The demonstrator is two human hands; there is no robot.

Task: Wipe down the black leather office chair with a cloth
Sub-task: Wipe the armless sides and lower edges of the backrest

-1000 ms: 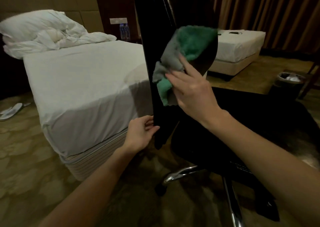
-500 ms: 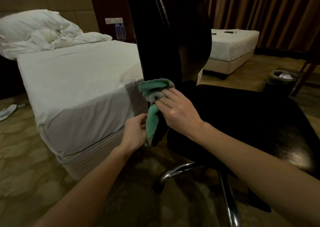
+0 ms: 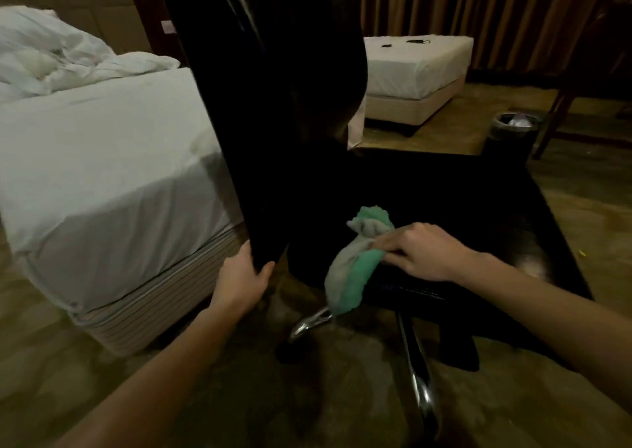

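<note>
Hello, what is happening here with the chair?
A person is wiping a black leather office chair beside a white bed. The right hand presses a green and grey cloth on the near edge of the seat, and part of the cloth hangs over it. The left hand grips the lower end of the backrest.

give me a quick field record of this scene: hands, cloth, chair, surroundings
left hand: grips the lower edge of the chair backrest
right hand: presses the cloth on the seat
cloth: green and grey, bunched, draped over the seat's near edge
seat: black, glossy
chair base: chrome legs
surroundings: bed to the left, second bed behind, waste bin on the right
</note>
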